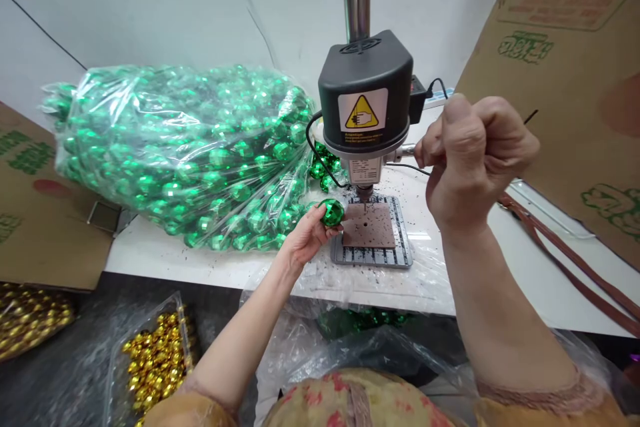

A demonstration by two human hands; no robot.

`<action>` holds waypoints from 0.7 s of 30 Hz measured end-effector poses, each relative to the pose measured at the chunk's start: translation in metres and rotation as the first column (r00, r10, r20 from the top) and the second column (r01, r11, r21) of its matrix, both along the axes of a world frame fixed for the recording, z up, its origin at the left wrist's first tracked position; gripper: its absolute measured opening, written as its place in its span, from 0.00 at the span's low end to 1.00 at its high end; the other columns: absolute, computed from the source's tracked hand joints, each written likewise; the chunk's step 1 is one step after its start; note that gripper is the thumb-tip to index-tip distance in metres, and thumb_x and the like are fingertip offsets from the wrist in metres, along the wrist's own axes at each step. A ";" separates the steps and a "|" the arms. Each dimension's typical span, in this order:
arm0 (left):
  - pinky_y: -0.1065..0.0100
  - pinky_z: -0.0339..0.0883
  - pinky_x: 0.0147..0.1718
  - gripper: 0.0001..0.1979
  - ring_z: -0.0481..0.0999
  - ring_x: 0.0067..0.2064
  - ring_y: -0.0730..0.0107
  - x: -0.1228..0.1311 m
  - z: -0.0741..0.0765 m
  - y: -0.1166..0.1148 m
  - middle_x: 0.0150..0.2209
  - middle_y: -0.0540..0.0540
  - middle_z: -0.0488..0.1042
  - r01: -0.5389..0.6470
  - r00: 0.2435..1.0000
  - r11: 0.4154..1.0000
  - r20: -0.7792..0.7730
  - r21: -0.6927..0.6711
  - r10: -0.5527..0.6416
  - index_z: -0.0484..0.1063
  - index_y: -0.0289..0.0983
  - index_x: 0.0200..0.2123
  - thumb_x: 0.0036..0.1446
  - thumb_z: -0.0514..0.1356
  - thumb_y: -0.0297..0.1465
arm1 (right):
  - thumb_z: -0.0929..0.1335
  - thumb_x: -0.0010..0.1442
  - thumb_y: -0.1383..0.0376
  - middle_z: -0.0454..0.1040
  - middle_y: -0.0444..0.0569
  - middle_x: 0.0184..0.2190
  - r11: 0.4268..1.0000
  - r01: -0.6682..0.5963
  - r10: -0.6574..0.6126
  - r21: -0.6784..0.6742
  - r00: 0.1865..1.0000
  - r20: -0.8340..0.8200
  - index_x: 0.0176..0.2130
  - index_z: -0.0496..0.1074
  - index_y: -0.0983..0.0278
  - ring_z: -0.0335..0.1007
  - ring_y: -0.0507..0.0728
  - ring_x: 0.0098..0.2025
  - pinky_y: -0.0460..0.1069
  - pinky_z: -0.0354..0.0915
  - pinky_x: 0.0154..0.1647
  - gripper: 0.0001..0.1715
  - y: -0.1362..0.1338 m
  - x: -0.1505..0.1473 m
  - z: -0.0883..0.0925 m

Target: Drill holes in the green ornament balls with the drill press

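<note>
Between the fingers of my left hand (313, 233) is a shiny green faceted ball (331, 212), held just left of a brown board (377, 230). That board, with a dark hole in it, lies on the slotted metal base (403, 255) of a small drill press (370, 93). The drill bit (365, 205) points down above the board. My right hand (473, 153) is closed in a fist on the press's feed lever (404, 152), to the right of the black motor housing; most of the lever is hidden in the fist.
A large clear bag of green balls (190, 160) leans on the table (220, 270) at left. Dark shavings surround the base. Cardboard boxes (560, 80) flank the table. A brown strap (575, 257) lies at right. Gold balls (156, 360) fill a container on the floor.
</note>
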State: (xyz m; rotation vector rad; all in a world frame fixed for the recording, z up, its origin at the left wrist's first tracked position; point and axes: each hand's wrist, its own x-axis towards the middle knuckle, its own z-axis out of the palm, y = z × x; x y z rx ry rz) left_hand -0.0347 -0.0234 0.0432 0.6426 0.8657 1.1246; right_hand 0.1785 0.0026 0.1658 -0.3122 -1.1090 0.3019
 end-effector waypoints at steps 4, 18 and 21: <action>0.69 0.75 0.34 0.15 0.82 0.37 0.65 0.011 0.001 -0.002 0.41 0.37 0.82 -0.022 0.991 0.993 0.130 -0.115 0.037 0.75 0.32 0.48 0.71 0.55 0.36 | 0.71 0.64 0.59 0.55 0.39 0.15 0.999 0.021 -0.021 -0.036 1.000 0.008 0.21 0.56 0.59 0.51 0.50 0.17 0.53 0.49 0.19 0.26 0.000 0.000 0.000; 0.71 0.71 0.30 0.29 0.77 0.33 0.71 0.019 -0.011 -0.013 0.37 0.49 0.77 -0.084 0.973 0.994 -0.209 0.076 0.099 0.70 0.38 0.51 0.50 0.75 0.41 | 0.70 0.64 0.57 0.54 0.39 0.15 0.999 0.039 -0.038 -0.027 0.998 0.041 0.22 0.55 0.58 0.50 0.51 0.17 0.53 0.51 0.19 0.26 -0.002 0.001 -0.002; 0.72 0.67 0.26 0.32 0.73 0.29 0.75 0.021 -0.017 -0.011 0.36 0.51 0.74 -0.084 0.889 0.973 -0.424 0.213 0.170 0.68 0.39 0.49 0.47 0.76 0.44 | 0.70 0.64 0.57 0.53 0.39 0.15 0.999 0.043 -0.041 -0.033 0.998 0.043 0.22 0.54 0.58 0.51 0.52 0.17 0.53 0.51 0.19 0.27 -0.003 0.001 -0.003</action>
